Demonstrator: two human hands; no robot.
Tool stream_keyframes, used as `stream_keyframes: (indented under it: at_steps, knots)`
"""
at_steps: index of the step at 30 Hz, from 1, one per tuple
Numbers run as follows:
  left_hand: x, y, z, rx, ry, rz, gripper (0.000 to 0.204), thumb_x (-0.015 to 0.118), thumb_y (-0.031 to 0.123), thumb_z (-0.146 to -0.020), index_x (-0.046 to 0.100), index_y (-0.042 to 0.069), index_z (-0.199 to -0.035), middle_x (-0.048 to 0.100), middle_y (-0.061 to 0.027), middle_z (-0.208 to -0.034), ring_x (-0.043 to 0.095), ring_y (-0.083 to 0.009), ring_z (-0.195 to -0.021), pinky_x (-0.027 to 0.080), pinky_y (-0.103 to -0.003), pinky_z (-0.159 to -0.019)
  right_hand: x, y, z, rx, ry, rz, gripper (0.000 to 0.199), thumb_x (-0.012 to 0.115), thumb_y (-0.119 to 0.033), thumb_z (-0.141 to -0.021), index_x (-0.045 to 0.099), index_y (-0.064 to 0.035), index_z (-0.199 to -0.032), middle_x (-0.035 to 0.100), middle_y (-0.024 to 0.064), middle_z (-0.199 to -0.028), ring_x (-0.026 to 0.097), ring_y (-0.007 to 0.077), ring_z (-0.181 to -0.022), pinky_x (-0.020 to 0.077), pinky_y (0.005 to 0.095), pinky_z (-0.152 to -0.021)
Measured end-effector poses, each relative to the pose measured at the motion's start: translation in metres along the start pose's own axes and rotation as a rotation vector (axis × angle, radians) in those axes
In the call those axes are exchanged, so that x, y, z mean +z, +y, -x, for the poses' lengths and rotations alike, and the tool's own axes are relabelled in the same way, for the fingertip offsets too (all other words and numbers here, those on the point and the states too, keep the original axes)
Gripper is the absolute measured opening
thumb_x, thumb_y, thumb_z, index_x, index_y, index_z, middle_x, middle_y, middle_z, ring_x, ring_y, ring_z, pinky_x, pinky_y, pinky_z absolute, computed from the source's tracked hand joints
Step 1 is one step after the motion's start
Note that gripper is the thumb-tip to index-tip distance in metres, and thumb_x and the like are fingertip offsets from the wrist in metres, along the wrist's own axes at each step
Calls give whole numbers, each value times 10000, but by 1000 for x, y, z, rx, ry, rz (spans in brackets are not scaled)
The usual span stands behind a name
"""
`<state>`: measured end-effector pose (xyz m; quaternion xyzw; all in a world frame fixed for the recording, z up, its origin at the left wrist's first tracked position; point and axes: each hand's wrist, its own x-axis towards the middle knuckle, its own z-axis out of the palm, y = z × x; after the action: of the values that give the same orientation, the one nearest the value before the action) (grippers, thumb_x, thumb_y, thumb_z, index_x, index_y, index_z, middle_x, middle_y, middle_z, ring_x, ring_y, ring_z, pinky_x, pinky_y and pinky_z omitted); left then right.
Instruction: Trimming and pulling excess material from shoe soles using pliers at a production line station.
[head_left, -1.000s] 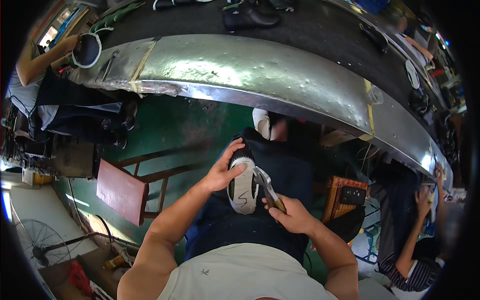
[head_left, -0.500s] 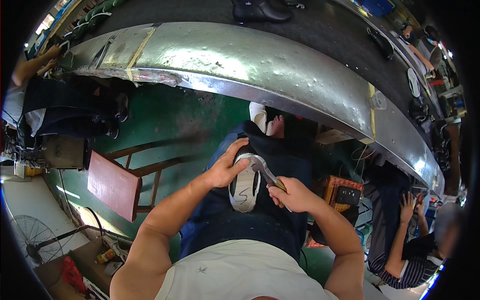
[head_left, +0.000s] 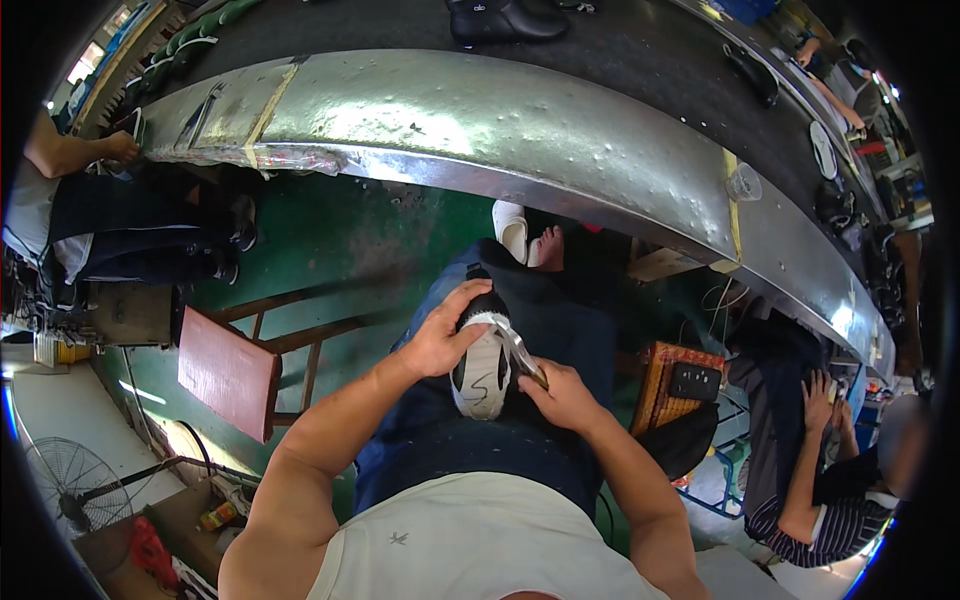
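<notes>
A shoe (head_left: 481,388) rests bottom up on my lap, its pale underside toward me with a dark squiggle drawn on it and black upper at the sides. My left hand (head_left: 443,338) is wrapped round its far end, thumb pressed on the whitish rim. In my right hand (head_left: 562,394) is a metal pair of pincers (head_left: 516,350), closed in my fist at the shoe's right side. The curved metal head lies against the far end of the underside, near my left thumb. What its jaws grip is too small to make out.
A long belt table with a metal edge (head_left: 480,125) runs across ahead, bearing a black shoe (head_left: 505,22) and a clear cup (head_left: 744,183). A pink-topped stool (head_left: 228,375) stands left, a woven-topped seat (head_left: 668,385) right. Co-workers sit at both sides; a fan (head_left: 70,480) is lower left.
My right hand has moved left, closer to the shoe, and the pincers stand at a steeper angle. My left hand keeps its hold. The view has shifted slightly.
</notes>
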<state>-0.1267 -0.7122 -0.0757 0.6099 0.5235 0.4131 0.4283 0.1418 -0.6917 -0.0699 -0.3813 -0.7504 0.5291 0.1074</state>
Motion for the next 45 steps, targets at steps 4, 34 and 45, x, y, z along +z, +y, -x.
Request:
stream_keyframes:
  at_steps: [4,34,45]
  knots:
    - [4,13,7,17,-13,-9,577,623,58,-943,414,5,-1478,418,-207,-1534,362,-371,-1470,287,-415,-1211,-30,-14,22,-61,-219,-123,376,632,-226,-995,601,9,-1287,705,166,-1029,709,316,-953,539,377,-869]
    - [-11,4,-3,-28,-100,50,576,570,103,-1005,307,-3,-1506,332,-220,-1553,307,-379,-1477,240,-422,-1228,-29,-29,-77,-34,-29,-4,534,774,-232,-852,536,51,-1238,698,266,-957,703,434,-917,545,457,-808]
    - [-16,-8,-3,-93,-119,57,576,582,138,-1018,335,23,-1526,329,-195,-1589,291,-336,-1513,244,-398,-1231,-31,11,-91,73,-157,-574,376,737,-80,-880,538,10,-1187,723,52,-1001,671,127,-813,564,329,-748]
